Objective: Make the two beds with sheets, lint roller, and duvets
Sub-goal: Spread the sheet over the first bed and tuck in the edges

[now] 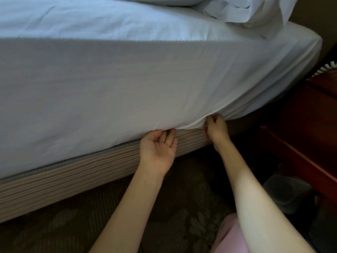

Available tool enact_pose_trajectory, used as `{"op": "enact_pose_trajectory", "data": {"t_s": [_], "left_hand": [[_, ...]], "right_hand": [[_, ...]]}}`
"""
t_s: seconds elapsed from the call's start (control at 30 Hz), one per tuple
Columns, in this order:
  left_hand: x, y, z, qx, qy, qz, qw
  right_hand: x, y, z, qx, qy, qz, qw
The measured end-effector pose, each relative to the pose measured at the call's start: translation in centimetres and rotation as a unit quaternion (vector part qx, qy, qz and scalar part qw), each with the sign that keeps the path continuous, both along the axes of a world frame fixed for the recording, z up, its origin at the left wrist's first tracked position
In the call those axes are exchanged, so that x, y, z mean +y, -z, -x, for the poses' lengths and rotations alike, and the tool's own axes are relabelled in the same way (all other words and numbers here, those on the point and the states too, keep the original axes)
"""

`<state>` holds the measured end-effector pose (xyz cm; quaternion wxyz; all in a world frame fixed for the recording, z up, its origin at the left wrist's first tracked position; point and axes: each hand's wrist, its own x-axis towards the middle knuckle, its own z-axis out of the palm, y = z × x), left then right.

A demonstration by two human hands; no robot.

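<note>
A white sheet (113, 84) covers the mattress and hangs down its near side to the striped tan bed base (76, 172). My left hand (158, 150) is palm up at the sheet's lower edge, its fingertips pushed under the fabric between mattress and base. My right hand (216, 127) pinches a loose fold of the sheet's edge just to the right, where the cloth bunches toward the corner. A crumpled white pillow or duvet (255, 13) lies at the head of the bed, top right.
A dark red wooden nightstand (310, 136) stands close on the right, with a coiled phone cord (326, 69) above it. A small grey bin (286, 192) sits on the patterned carpet (102, 221) beside it. Pink clothing shows at the bottom edge.
</note>
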<state>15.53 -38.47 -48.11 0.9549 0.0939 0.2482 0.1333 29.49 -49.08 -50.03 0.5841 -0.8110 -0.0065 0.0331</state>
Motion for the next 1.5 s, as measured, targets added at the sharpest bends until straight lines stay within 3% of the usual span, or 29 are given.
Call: {"op": "enact_pose_trajectory", "data": {"t_s": [0.13,0.27,0.37,0.6,0.67,0.73,0.87,1.03,1.2,1.27,1.4,1.5], "left_hand": [[0.0,0.1,0.1,0.002,-0.005,0.003,1.0],[0.4,0.0,0.1,0.0,0.001,0.017,1.0],[0.7,-0.2,0.2,-0.001,0.006,0.029,1.0],[1.3,-1.0,0.6,0.01,0.019,0.037,0.999],[1.3,-0.9,0.6,0.011,0.021,0.033,0.999],[1.3,-0.8,0.5,0.006,0.02,0.035,0.999],[1.6,-0.5,0.0,-0.024,0.05,0.032,0.998],[1.4,0.2,-0.9,-0.093,0.071,0.029,0.993],[1.5,1.3,-1.5,-0.137,0.068,0.044,0.987],[1.5,1.4,-1.5,-0.139,0.073,0.05,0.986],[1.8,2.0,-1.7,-0.15,0.084,0.054,0.984],[1.9,2.6,-1.8,-0.159,0.096,0.041,0.982]], "right_hand": [[0.5,-0.2,0.5,0.005,0.016,-0.046,0.999],[-0.4,0.1,0.7,-0.059,0.067,0.087,0.992],[-0.9,0.2,0.6,-0.031,0.077,0.159,0.984],[0.9,-0.8,0.0,0.013,0.115,0.167,0.979],[1.0,-0.8,0.0,0.043,0.121,0.121,0.984],[0.9,-1.2,-0.4,0.095,0.124,0.011,0.988],[0.3,-3.1,0.6,0.216,0.067,-0.233,0.946],[-0.2,-5.4,2.0,0.261,-0.013,-0.304,0.916],[2.1,-4.2,4.2,0.21,0.02,-0.504,0.838],[2.6,-3.6,4.5,0.191,0.027,-0.526,0.828],[0.9,-5.1,2.0,0.241,-0.038,-0.424,0.872],[0.5,-4.0,1.8,0.256,-0.065,-0.466,0.844]]}}
